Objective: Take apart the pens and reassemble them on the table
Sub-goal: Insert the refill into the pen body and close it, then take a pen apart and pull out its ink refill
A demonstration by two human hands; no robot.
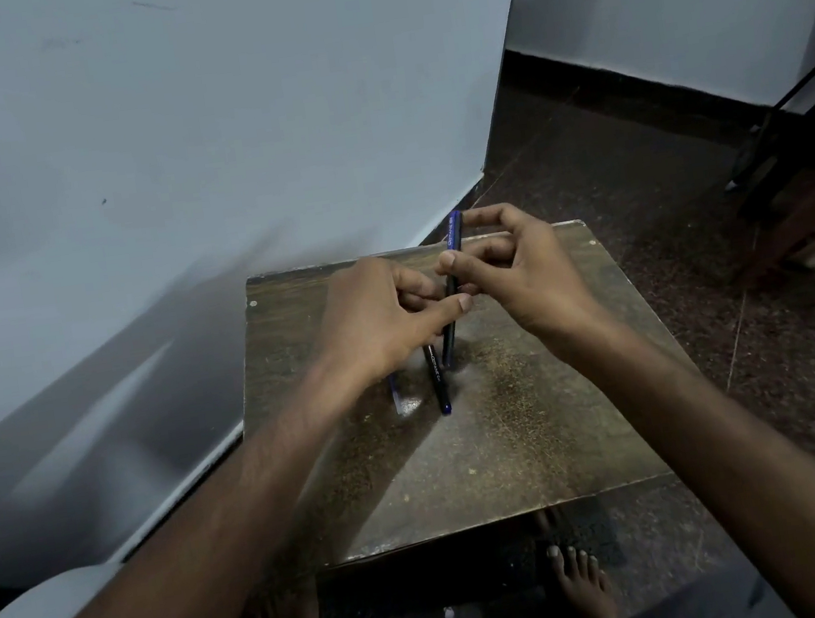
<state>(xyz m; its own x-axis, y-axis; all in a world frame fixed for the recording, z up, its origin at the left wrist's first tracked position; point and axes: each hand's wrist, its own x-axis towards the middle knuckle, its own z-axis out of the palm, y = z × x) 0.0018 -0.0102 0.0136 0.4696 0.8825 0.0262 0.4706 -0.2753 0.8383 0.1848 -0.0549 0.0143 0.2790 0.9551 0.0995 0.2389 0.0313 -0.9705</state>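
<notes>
Midway, both hands work one slim dark-blue plastic pen [454,281] above the worn brown tabletop [539,421].
Left hand [375,313] and right hand [508,264] each close a grip on it; another black pen [437,382] lies below, untouched.

Pale grey painted wall [168,158], dark speckled stone floor [610,168], brown wooden furniture leg [807,209] at right, scrap of white paper [448,614] on floor

Dark, thin plastic pen [452,282] with a blue top end and white letters. Second black pen [437,380] with white letters and a blue tip. Brown, speckled square wooden table [539,421]. Pale blue-white painted wall [168,158]. Dark speckled floor [633,149].
</notes>
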